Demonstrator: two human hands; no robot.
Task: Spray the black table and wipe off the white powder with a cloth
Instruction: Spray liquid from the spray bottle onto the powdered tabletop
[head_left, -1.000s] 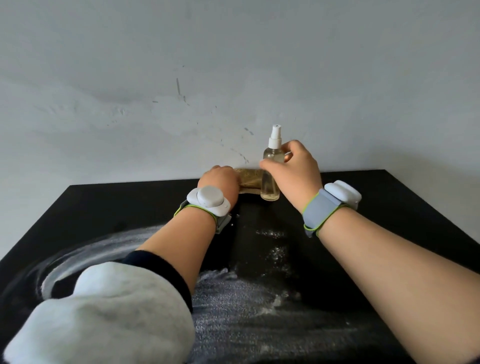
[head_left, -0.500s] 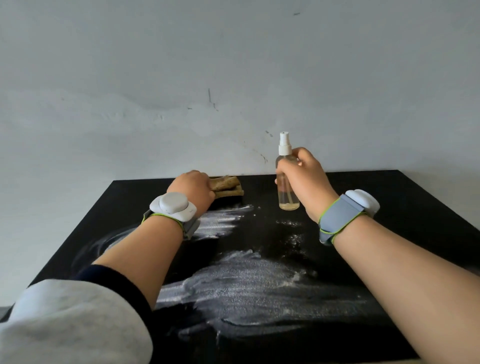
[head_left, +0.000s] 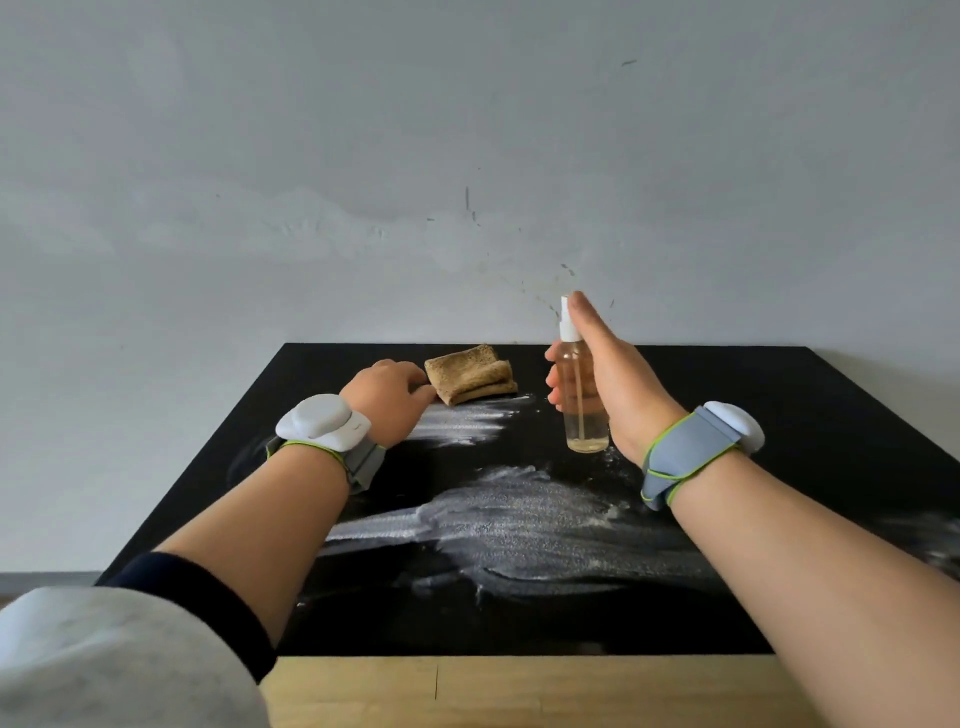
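Note:
The black table (head_left: 789, 400) carries a broad smear of white powder (head_left: 519, 519) at its middle and a smaller smear (head_left: 462, 422) further back. A folded tan cloth (head_left: 470, 375) lies near the far edge. My left hand (head_left: 387, 400) rests on the table with its curled fingertips holding the cloth's left corner. My right hand (head_left: 610, 384) grips a clear spray bottle (head_left: 582, 405), held upright just above the table, with the index finger on top of its white nozzle. A little yellowish liquid sits in the bottle's bottom.
A grey wall (head_left: 467, 156) rises directly behind the table's far edge. A light wooden surface (head_left: 519, 691) shows under the table's near edge. More faint powder (head_left: 930, 535) lies at the right edge.
My view has pulled back and the whole table shows. The right hand has shifted its grip so the index finger sits on the nozzle. The left hand has slid left, uncovering most of the cloth.

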